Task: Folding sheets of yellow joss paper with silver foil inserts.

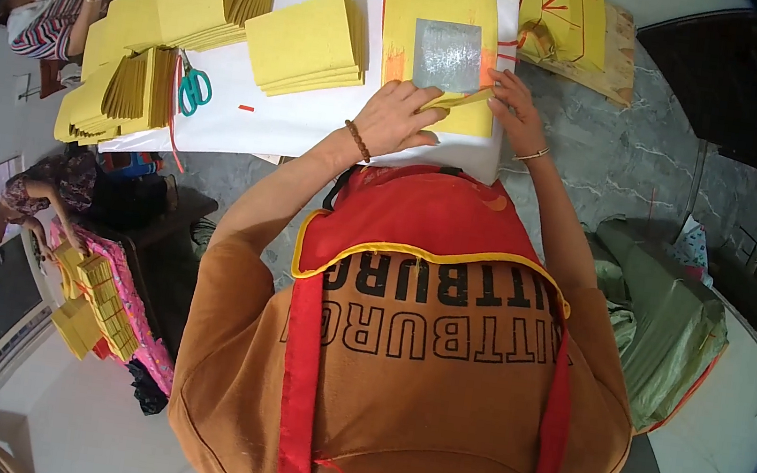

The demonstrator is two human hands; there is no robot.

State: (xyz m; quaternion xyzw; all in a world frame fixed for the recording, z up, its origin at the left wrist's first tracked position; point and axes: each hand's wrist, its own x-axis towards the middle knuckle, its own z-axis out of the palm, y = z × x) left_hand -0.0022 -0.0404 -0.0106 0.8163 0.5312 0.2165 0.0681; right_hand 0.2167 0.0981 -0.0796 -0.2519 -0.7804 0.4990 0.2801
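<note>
A yellow joss paper sheet (401, 39) with a silver square and orange marks lies at the table's near right corner, on more yellow paper. Its near edge is turned up into a narrow fold (463, 99). My left hand (395, 120) grips the left part of this fold, fingers bent over it and thumb on the near side. At the right end my right hand (518, 112) pinches the fold between thumb and fingers. A red cord (387, 1) runs round the far and left sides of the paper, with strands at its right.
Several yellow paper stacks (303, 46) cover the white table (222, 123). Green-handled scissors (193, 89) lie at its left. A yellow bundle (566, 18) sits on a wooden board (615, 62) at right. Two other people work at left, one at a pink-covered surface (127, 296).
</note>
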